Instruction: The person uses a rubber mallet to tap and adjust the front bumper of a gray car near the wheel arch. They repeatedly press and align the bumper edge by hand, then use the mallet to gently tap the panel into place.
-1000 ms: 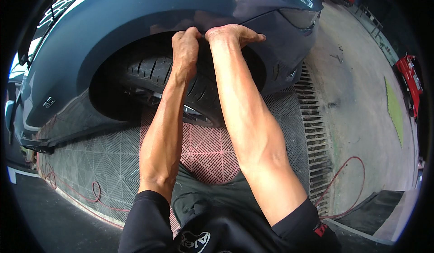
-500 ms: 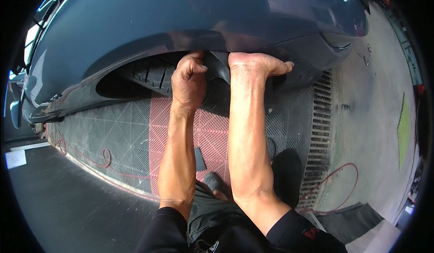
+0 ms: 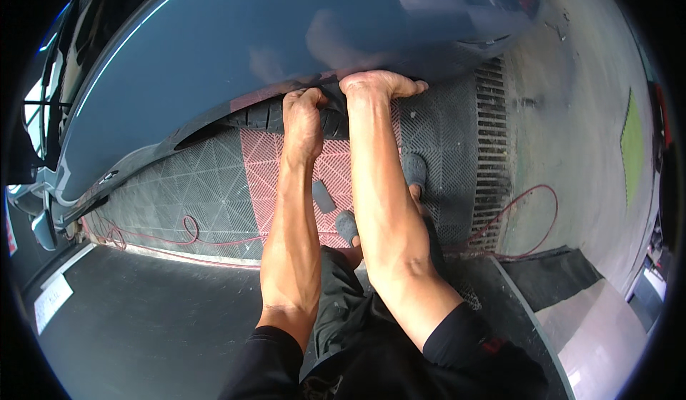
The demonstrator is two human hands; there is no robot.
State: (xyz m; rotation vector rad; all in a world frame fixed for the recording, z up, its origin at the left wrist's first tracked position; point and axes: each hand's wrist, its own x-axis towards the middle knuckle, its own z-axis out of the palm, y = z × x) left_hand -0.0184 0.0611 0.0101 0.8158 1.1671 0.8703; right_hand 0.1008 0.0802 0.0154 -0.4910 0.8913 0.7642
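Observation:
A dark blue-grey car body (image 3: pixel 236 35) fills the upper part of the head view. Its lower edge curves over a black tyre (image 3: pixel 261 117) inside the wheel arch. My left hand (image 3: pixel 304 117) is closed at the rim of the arch, thumb bent and fingers curled around the edge. Black trim (image 3: pixel 334 110) shows between my two hands. My right hand (image 3: pixel 375 84) is bent back at the wrist against the lower body edge just right of the arch. Its thumb stretches out to the right, while its other fingers are hidden behind the panel.
Grey and red ribbed floor tiles (image 3: pixel 446 142) lie below, with a dark flat piece (image 3: pixel 324 197) near my slippered feet. A slotted drain grate (image 3: pixel 490 150) runs along the right. Thin red hose (image 3: pixel 554 218) loops over the floor on both sides. A white sheet (image 3: pixel 53 301) lies at left.
The view has shifted, so the car edge sits higher and less of the tyre shows. Both hands stay at the arch edge, with my arms stretched further forward.

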